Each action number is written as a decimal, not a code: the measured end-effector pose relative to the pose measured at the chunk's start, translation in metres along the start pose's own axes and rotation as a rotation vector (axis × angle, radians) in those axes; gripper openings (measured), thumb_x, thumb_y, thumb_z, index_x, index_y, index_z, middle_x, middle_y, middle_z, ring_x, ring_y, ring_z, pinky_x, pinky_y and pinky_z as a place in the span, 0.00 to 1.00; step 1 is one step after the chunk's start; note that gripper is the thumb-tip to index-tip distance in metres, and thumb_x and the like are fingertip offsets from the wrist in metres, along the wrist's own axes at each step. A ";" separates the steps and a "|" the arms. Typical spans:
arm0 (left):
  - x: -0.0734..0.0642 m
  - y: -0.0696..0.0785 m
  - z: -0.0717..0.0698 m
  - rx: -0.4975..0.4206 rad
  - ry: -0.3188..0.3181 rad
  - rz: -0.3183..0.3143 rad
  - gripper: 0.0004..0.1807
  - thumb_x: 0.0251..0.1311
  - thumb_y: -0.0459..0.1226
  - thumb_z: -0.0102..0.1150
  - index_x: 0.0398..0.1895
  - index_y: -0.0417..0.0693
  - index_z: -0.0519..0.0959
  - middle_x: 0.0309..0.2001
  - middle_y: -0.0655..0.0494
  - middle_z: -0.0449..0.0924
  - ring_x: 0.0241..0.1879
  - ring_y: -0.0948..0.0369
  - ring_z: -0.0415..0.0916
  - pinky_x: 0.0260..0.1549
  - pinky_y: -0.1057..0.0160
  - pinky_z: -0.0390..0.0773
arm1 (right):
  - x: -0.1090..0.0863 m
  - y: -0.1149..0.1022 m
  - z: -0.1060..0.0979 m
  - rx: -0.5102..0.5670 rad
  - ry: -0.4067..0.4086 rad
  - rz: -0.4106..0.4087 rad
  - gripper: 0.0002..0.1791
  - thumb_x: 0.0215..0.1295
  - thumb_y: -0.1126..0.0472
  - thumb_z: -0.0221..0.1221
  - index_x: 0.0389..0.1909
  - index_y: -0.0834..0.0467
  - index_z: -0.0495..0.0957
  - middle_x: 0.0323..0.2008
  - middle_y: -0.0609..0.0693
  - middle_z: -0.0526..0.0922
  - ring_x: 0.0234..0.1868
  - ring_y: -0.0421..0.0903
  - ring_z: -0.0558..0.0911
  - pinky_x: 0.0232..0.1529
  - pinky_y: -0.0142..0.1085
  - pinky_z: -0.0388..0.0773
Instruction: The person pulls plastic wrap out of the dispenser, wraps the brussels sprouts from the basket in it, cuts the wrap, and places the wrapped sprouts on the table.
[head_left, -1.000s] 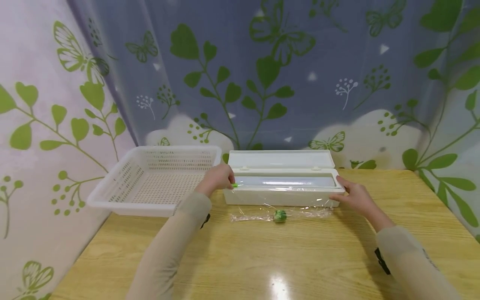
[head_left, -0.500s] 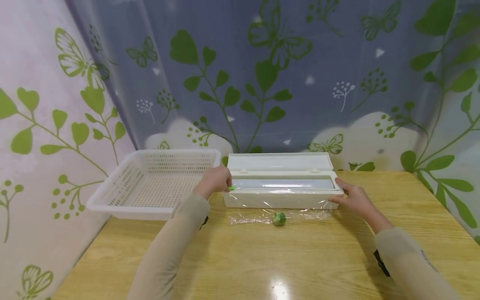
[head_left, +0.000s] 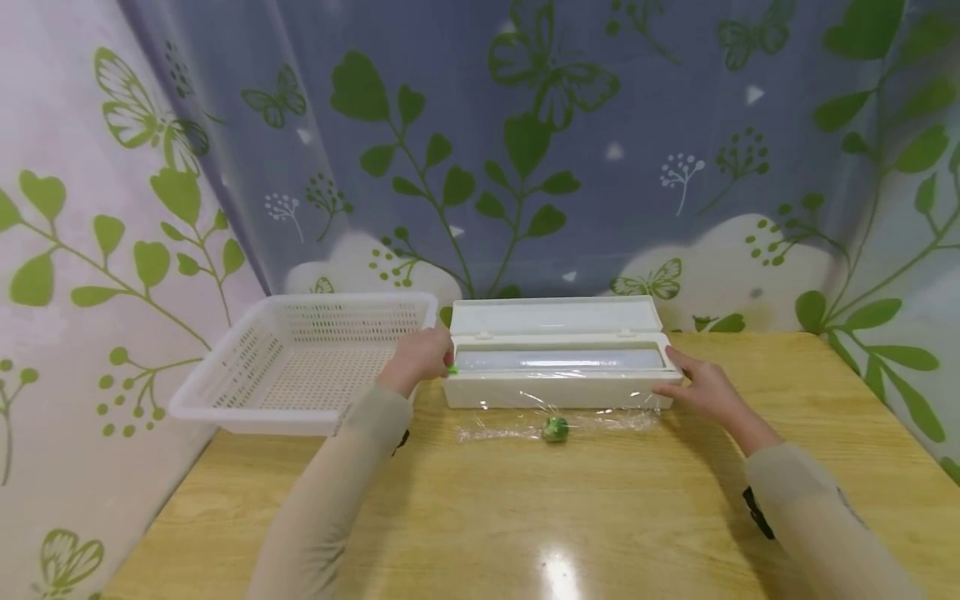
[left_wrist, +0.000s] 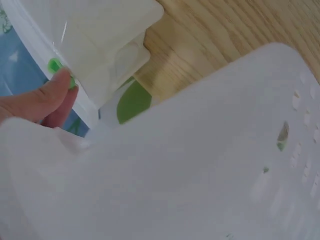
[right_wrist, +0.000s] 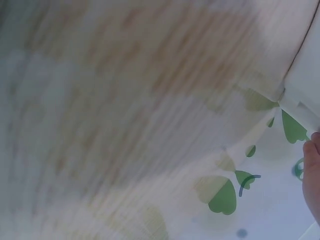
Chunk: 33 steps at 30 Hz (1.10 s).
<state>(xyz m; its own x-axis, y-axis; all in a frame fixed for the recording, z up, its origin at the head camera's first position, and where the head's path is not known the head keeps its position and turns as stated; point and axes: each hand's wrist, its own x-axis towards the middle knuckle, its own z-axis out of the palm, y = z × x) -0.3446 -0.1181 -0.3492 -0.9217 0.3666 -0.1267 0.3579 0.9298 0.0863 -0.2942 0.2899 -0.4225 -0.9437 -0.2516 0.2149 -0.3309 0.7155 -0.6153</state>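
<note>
Cutting the film (head_left: pixel 495 434) cleanly likely needs the right hand (head_left: pixel 708 390), gripping the white box's (head_left: pixel 555 392) three o'clock end, to brace while the left hand (head_left: pixel 422 357), pinching the green slider (left_wrist: pixel 54 65) at nine, glides steadily.

Basket (head_left: pixel 255 414) stood just beside fingers of left hand (head_left: pixel 422 354), blocking low passage leftward; gap between basket and box (head_left: pixel 555 341) was narrow. Opened lid (head_left: pixel 555 317) stood beyond both hands' fingers. Nearer person than fingers, clear film (head_left: pixel 497 434) and green vegetable (head_left: pixel 555 429) lay between hands. Right of right hand's (head_left: pixel 708 388) fingers, bare tabletop (head_left: pixel 787 392) gave broad room.
</note>
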 end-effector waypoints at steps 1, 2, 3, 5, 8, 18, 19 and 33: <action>-0.001 0.001 -0.001 0.000 -0.003 -0.004 0.05 0.43 0.30 0.64 0.23 0.49 0.79 0.29 0.59 0.78 0.31 0.60 0.73 0.30 0.61 0.73 | 0.000 -0.001 -0.001 0.008 -0.014 0.005 0.43 0.54 0.53 0.60 0.60 0.75 0.52 0.59 0.72 0.55 0.55 0.68 0.61 0.50 0.52 0.63; 0.000 0.000 0.001 0.002 0.025 0.027 0.07 0.43 0.28 0.60 0.19 0.50 0.78 0.26 0.59 0.76 0.28 0.60 0.72 0.26 0.61 0.72 | -0.001 -0.001 -0.002 0.015 -0.030 0.011 0.42 0.55 0.53 0.60 0.61 0.74 0.51 0.59 0.71 0.54 0.55 0.68 0.60 0.51 0.53 0.62; -0.001 0.002 0.001 0.021 0.027 0.031 0.08 0.43 0.27 0.58 0.20 0.50 0.78 0.27 0.59 0.76 0.29 0.60 0.71 0.26 0.60 0.72 | -0.002 -0.002 -0.003 0.024 -0.049 0.014 0.42 0.56 0.53 0.59 0.61 0.74 0.50 0.60 0.71 0.52 0.56 0.68 0.59 0.52 0.54 0.61; -0.004 0.009 0.001 0.041 0.026 0.051 0.10 0.42 0.27 0.52 0.26 0.49 0.80 0.32 0.57 0.77 0.33 0.58 0.72 0.27 0.59 0.73 | -0.004 -0.002 -0.005 0.027 -0.082 0.017 0.42 0.58 0.53 0.57 0.62 0.73 0.48 0.61 0.71 0.50 0.57 0.69 0.57 0.54 0.55 0.57; -0.008 0.025 0.002 0.069 0.060 0.130 0.15 0.45 0.31 0.51 0.37 0.49 0.80 0.40 0.54 0.76 0.40 0.55 0.72 0.29 0.57 0.74 | -0.007 -0.002 -0.009 0.029 -0.113 0.020 0.41 0.60 0.54 0.55 0.64 0.72 0.44 0.62 0.71 0.48 0.58 0.69 0.54 0.55 0.57 0.53; -0.005 0.058 0.025 0.094 0.214 0.208 0.08 0.50 0.41 0.62 0.33 0.48 0.79 0.33 0.57 0.76 0.32 0.60 0.74 0.26 0.63 0.75 | -0.001 -0.032 0.000 -0.268 0.092 -0.203 0.24 0.54 0.64 0.59 0.51 0.71 0.68 0.47 0.69 0.70 0.49 0.64 0.68 0.48 0.55 0.64; -0.005 0.058 0.028 0.097 0.234 0.206 0.06 0.50 0.40 0.62 0.31 0.49 0.79 0.31 0.58 0.76 0.31 0.61 0.74 0.25 0.64 0.74 | 0.000 -0.035 0.003 -0.327 0.107 -0.251 0.22 0.52 0.65 0.61 0.48 0.70 0.71 0.44 0.67 0.73 0.46 0.63 0.71 0.46 0.54 0.67; -0.012 0.054 0.046 0.169 0.476 0.416 0.07 0.52 0.32 0.57 0.20 0.46 0.73 0.24 0.59 0.68 0.23 0.63 0.66 0.17 0.70 0.67 | 0.001 -0.045 0.022 -0.543 0.331 -0.544 0.10 0.39 0.73 0.66 0.22 0.60 0.75 0.26 0.53 0.76 0.28 0.51 0.75 0.26 0.45 0.69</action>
<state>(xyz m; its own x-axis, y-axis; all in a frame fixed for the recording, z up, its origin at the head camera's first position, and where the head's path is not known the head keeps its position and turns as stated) -0.3069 -0.0706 -0.3879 -0.6524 0.6780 0.3386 0.6819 0.7201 -0.1280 -0.2800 0.2433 -0.4120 -0.5756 -0.5091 0.6399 -0.6149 0.7853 0.0717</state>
